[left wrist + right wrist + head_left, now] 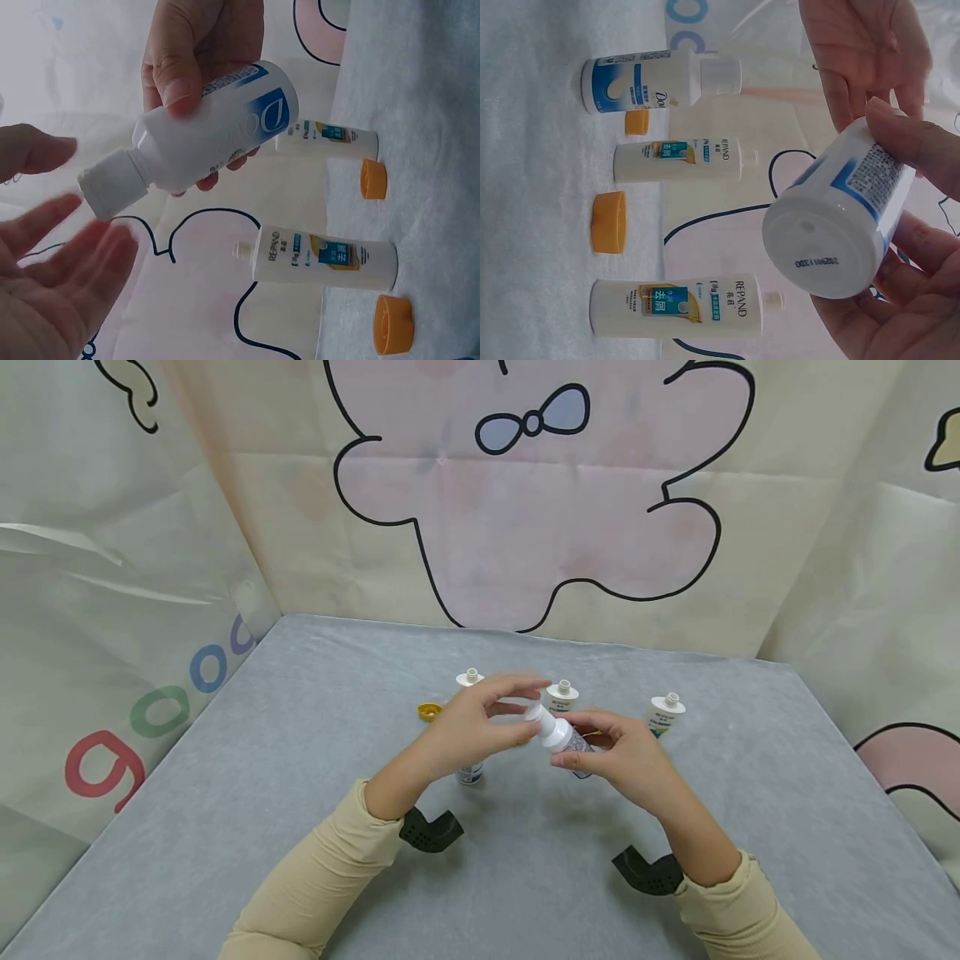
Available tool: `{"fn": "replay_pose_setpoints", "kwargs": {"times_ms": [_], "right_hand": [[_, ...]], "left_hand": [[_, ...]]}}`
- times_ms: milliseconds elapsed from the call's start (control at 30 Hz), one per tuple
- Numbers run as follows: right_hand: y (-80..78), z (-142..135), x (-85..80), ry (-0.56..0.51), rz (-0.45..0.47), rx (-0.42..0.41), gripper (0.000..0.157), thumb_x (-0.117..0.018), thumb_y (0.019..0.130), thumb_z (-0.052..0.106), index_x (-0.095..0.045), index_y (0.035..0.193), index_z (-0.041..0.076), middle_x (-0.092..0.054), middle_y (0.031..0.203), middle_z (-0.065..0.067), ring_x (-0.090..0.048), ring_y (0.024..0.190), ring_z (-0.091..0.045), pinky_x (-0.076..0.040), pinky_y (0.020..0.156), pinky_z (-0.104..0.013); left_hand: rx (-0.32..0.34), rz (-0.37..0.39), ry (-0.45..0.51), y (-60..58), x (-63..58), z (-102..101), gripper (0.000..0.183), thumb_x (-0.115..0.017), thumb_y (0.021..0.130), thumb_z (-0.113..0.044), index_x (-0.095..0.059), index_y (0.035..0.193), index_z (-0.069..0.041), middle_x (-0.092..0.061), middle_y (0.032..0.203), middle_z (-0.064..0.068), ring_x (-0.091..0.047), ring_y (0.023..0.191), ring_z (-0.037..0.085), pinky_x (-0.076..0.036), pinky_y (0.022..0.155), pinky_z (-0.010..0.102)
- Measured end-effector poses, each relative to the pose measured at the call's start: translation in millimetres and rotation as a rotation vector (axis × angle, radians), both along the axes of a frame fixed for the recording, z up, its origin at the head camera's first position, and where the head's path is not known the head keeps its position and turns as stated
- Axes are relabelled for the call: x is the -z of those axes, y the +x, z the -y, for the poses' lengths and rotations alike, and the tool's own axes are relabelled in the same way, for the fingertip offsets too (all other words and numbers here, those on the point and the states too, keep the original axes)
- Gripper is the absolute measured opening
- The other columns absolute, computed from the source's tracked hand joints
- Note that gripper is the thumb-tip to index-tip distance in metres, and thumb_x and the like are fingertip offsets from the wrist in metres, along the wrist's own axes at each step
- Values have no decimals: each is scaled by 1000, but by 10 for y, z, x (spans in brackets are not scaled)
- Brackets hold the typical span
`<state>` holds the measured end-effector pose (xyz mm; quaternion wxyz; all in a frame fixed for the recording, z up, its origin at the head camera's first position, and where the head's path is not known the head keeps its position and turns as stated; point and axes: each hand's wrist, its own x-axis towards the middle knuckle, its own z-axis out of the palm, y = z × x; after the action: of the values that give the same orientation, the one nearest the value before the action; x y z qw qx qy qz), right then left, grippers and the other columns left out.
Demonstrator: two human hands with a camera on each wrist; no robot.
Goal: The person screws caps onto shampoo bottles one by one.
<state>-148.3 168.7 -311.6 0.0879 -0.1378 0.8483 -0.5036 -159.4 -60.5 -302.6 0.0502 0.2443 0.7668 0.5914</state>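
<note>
My right hand [626, 756] grips a white-and-blue Dove bottle [217, 135], tilted with its white cap [112, 184] toward my left hand [476, 718]. Its base, with a printed code, shows in the right wrist view. The left hand's thumb and fingers are spread around the cap, blurred in the left wrist view; I see a gap between them and the cap there. A second Dove bottle [645, 80], capped, stands on the table, partly hidden by my left hand in the head view.
Capless white REPAND bottles stand behind the hands: left [470, 677], middle [561, 696] and right [665, 713]. An orange cap [430, 712] lies at the left, and another orange cap [609, 223] lies between bottles. The grey cloth-covered table [525, 877] meets printed curtains at the back.
</note>
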Motion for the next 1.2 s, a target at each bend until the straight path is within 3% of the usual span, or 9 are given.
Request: {"fn": "replay_pose_setpoints", "kwargs": {"times_ms": [133,300,433,633,1033,1200], "right_hand": [[0,-1,-1,4,-3,2,48,-83,81,23,-67,125,8,-68,121,-14,-67,102,-22,-58,74,-29],[-5,-1,4,11,-11,1,48,-84,81,25,-68,124,9,-68,122,-13,-66,103,-23,-58,74,-28],[-5,0,4,12,-14,-1,49,-84,81,26,-69,124,9,-68,124,-12,-66,106,-23,-58,74,-27],[-1,2,-4,1,-9,-8,48,-83,82,24,-68,125,9,-67,125,-13,-66,105,-23,-58,74,-28],[-9,-5,-2,-13,-5,-14,47,-83,81,21,-68,123,7,-68,123,-14,-67,101,-17,-58,74,-27],[-15,-4,-2,-11,-8,-15,46,-84,81,21,-69,122,7,-69,119,-13,-68,96,-14,-58,73,-27]], "left_hand": [[-41,-48,-4,-14,-9,4,52,-70,93,-16,-53,142,-12,-53,144,4,-55,129,20,-50,107,34],[-131,-4,-57,-28,6,-2,37,-72,92,-25,-65,127,-13,-66,123,1,-64,109,14,-57,92,27],[-148,-3,-90,-30,11,-14,24,-74,91,-25,-72,112,-13,-72,105,0,-66,97,11,-58,83,24],[-118,-20,-99,-18,5,-16,18,-73,92,-23,-74,107,-12,-74,101,1,-67,95,10,-58,80,23],[-10,59,-11,9,-15,-4,26,-68,94,-11,-70,120,-11,-66,126,4,-72,104,24,-61,81,28],[-18,58,6,2,-20,7,36,-69,94,-15,-64,130,-12,-63,132,8,-67,114,22,-60,84,28]]}}
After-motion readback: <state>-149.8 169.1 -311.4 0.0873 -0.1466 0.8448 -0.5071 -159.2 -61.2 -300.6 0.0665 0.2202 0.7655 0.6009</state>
